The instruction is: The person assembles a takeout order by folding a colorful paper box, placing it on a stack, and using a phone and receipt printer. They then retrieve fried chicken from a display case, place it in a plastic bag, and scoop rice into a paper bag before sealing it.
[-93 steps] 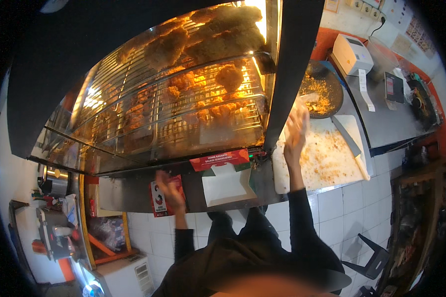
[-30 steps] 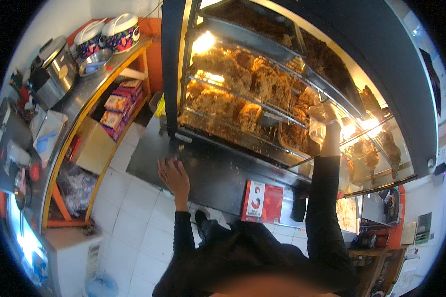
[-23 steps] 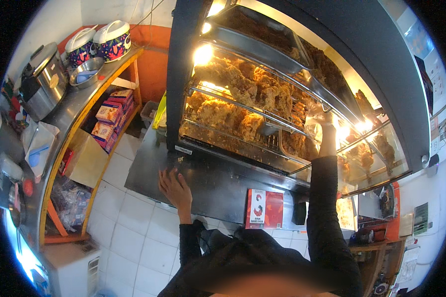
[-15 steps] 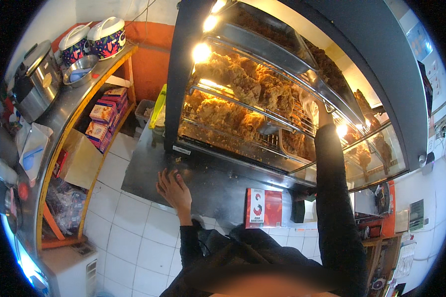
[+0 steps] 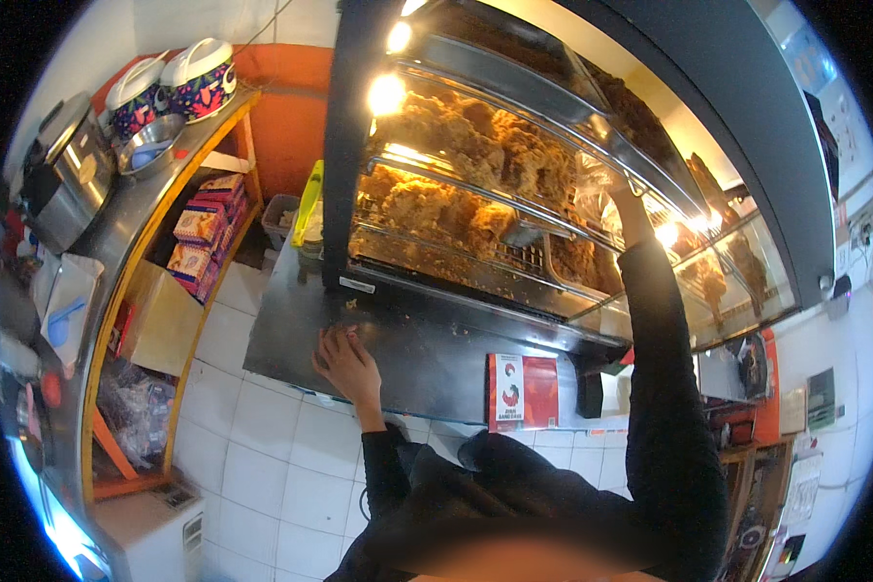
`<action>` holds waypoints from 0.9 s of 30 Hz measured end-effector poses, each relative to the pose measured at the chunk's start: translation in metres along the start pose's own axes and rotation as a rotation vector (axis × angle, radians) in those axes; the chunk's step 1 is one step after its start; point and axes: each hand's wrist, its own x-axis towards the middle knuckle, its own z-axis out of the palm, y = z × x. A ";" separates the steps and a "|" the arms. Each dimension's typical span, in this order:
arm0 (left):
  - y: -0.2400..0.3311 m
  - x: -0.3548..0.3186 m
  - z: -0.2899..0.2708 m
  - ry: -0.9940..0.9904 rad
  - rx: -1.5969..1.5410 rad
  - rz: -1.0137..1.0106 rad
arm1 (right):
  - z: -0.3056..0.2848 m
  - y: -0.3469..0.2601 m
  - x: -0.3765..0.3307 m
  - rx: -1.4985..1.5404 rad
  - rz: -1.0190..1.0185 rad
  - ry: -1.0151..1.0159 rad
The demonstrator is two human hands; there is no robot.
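Note:
My right arm reaches into a lit glass display cabinet [image 5: 475, 315] stacked with fried chicken [image 5: 475, 141]. Clear plastic covers my right hand [image 5: 603, 182], which is beside the chicken on the wire rack [image 5: 553, 215]. Glare and the plastic obscure its fingers, so their grip does not show. At the front of the dark metal counter [image 5: 417, 364], my left hand [image 5: 349, 367] rests with its fingers apart and slightly bent, holding nothing. A red and white paper packet [image 5: 538, 391] lies on the counter between my arms.
On the left, a yellow-edged shelf [image 5: 179, 291] bears a steel pot [image 5: 73, 165], two patterned rice cookers [image 5: 199, 82], a metal bowl [image 5: 152, 144] and stacked boxes [image 5: 199, 225]. A green object [image 5: 308, 204] stands beside the cabinet. Bright lamps [image 5: 387, 94] glow inside it.
My right hand has shifted slightly left, closer to the racked chicken. My left hand stays at the counter's front, with its fingers moved a little. The whole view has tilted slightly.

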 end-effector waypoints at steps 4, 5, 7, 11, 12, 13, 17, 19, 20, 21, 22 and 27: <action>0.003 0.002 -0.005 -0.039 -0.055 -0.001 | -0.012 0.004 -0.059 0.007 -0.047 0.097; 0.004 0.002 -0.007 -0.048 -0.074 0.002 | -0.015 0.005 -0.076 0.003 -0.059 0.114; 0.006 0.004 -0.010 -0.005 -0.109 0.039 | -0.021 0.002 -0.105 -0.028 -0.081 0.055; 0.009 0.006 -0.013 -0.052 -0.003 0.014 | -0.042 -0.029 -0.153 -0.054 -0.183 0.367; 0.008 0.005 -0.012 -0.046 -0.003 0.015 | -0.048 -0.038 -0.165 -0.107 -0.139 0.365; 0.008 0.005 -0.010 -0.063 0.003 0.007 | -0.055 -0.044 -0.176 -0.155 -0.109 0.351; 0.003 0.001 -0.003 -0.042 -0.020 0.011 | -0.076 -0.056 -0.210 -0.074 -0.069 0.368; 0.001 0.000 0.002 -0.009 0.041 0.018 | -0.081 -0.058 -0.216 0.108 -0.150 0.461; -0.001 0.000 0.003 0.001 0.043 0.029 | -0.083 -0.055 -0.218 0.144 -0.237 0.529; -0.003 0.000 0.005 0.008 0.057 0.049 | -0.085 -0.052 -0.222 0.179 -0.321 0.596; -0.004 -0.001 0.005 0.002 0.046 0.063 | -0.086 -0.048 -0.230 0.208 -0.339 0.615; -0.004 0.001 -0.011 -0.001 -0.265 0.018 | -0.080 0.006 -0.305 0.281 -0.143 0.617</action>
